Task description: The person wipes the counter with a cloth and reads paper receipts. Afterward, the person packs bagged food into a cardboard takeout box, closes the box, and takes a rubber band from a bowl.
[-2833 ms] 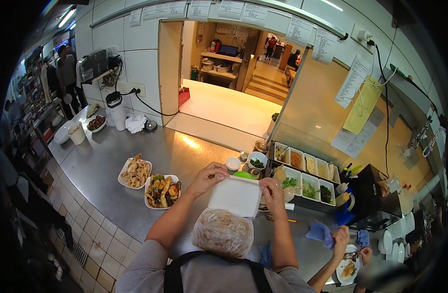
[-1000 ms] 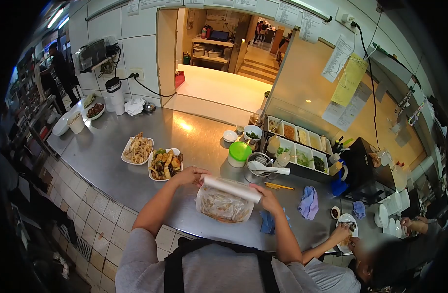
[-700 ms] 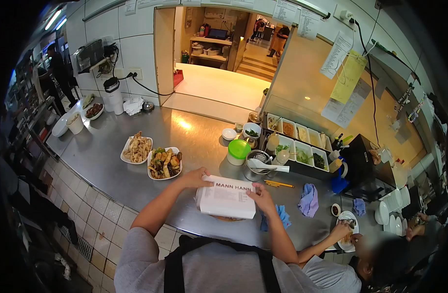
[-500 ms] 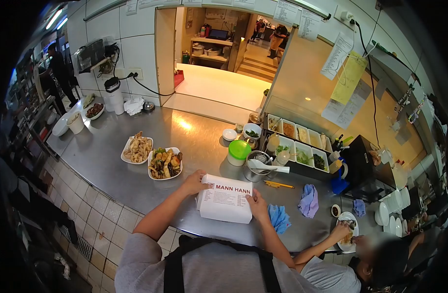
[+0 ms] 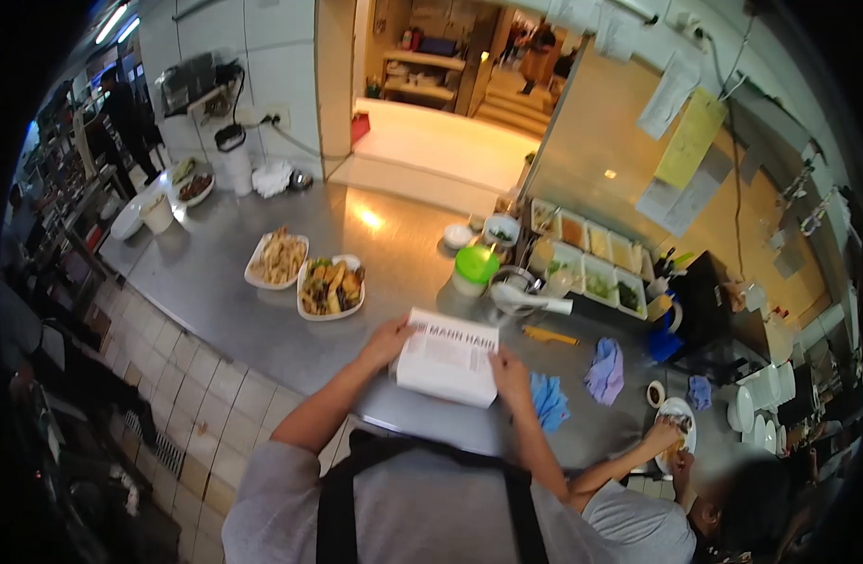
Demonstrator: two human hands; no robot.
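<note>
A white cardboard takeaway box (image 5: 447,365) printed "MANN HANN" is between my hands, over the near side of the steel counter. My left hand (image 5: 386,342) is closed on its upper left corner, fingers at the edge. On the right side, my right hand (image 5: 512,378) grips the box, its thumb near the top corner. The box looks closed; its underside is hidden. Beyond my left hand stand two white dishes of food: one (image 5: 262,285) with pale fried pieces, the other (image 5: 332,316) with browned pieces and greens. A blue cloth (image 5: 549,402) lies just right of my right hand.
A green-lidded tub (image 5: 476,267), a steel pot with a white ladle (image 5: 537,302) and a yellow pen (image 5: 550,336) sit ahead to the right, before a rack of garnish trays. A purple cloth (image 5: 604,371) lies further right. A co-worker's hands work at a plate (image 5: 664,462).
The camera view has tilted, so the counter and its items appear higher and slightly right. The box stays held between both my hands. The co-worker's hands remain at the plate.
</note>
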